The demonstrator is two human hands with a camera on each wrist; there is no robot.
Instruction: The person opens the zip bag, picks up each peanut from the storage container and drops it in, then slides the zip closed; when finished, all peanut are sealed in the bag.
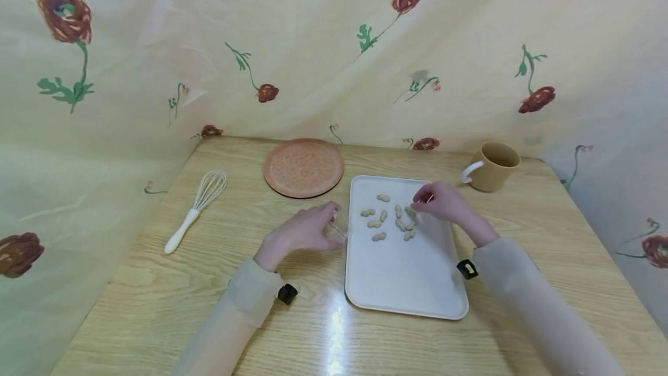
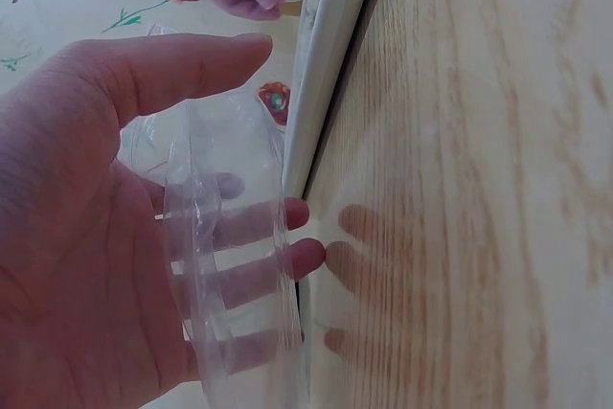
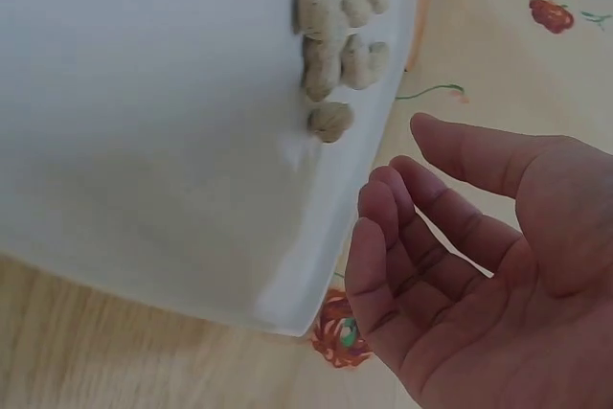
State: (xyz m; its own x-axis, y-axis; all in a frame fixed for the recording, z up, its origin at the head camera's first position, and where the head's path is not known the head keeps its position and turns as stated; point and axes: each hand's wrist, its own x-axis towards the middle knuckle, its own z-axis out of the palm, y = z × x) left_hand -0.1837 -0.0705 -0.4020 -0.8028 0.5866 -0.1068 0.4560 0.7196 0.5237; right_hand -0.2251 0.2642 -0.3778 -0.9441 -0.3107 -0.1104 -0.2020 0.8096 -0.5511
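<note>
Several unshelled peanuts (image 1: 379, 237) lie on the upper half of a white tray (image 1: 407, 283). My right hand (image 1: 440, 202) hovers over the tray's right edge beside the peanuts. In the right wrist view its fingers (image 3: 374, 275) bend loosely, thumb apart, with nothing visible between them. At the tray's left edge my left hand (image 1: 308, 228) curves round a clear, crinkled plastic bag (image 2: 235, 237). Through the plastic its fingers (image 2: 254, 280) show on the far side, while the thumb (image 2: 192, 69) reaches over the near side. The bag is barely visible in the head view.
A white whisk (image 1: 195, 210) lies at the table's left. Behind the left hand is a round orange mat (image 1: 304, 168). A tan mug (image 1: 493, 170) with a white handle stands at the back right. Flowered cloth (image 1: 323, 45) hangs behind the table (image 1: 172, 306).
</note>
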